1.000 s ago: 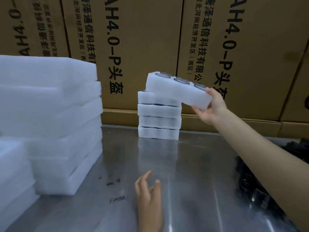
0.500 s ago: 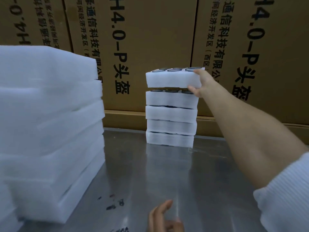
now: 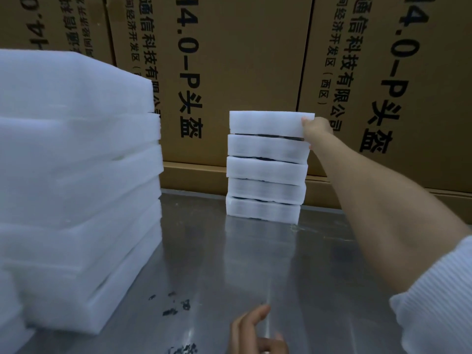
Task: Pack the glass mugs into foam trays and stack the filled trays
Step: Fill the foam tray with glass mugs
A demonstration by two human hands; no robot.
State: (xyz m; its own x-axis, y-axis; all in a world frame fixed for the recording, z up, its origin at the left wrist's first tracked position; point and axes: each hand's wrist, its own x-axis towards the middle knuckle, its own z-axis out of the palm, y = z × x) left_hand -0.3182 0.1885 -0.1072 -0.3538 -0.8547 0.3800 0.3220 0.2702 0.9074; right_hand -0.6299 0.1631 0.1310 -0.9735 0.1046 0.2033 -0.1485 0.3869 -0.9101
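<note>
The fingers [image 3: 251, 319] of the left hand [image 3: 258, 333] hang loose and slightly curled just above the near edge of the steel table [image 3: 229, 264], gripping nothing; the metal under them is brushed and shiny, with a few dark smudges. To the left rises a tall pile of empty foam slabs [image 3: 76, 175], thick, soft-edged and milky white, each sheet sagging a little over the one beneath. A ribbed white sleeve [image 3: 439, 302] is pushed up the right forearm, which stretches out to the far side of the table. There the right hand [image 3: 316, 131] closes on the right end of the top foam tray [image 3: 268, 123], thumb on its front face, the other fingers hidden behind it. That tray sits level on a stack of four filled trays [image 3: 265, 180], with dark slivers of the mugs' rims showing in the gaps between layers. Behind everything stand brown cardboard cartons [image 3: 242, 60] printed with black lettering.
</note>
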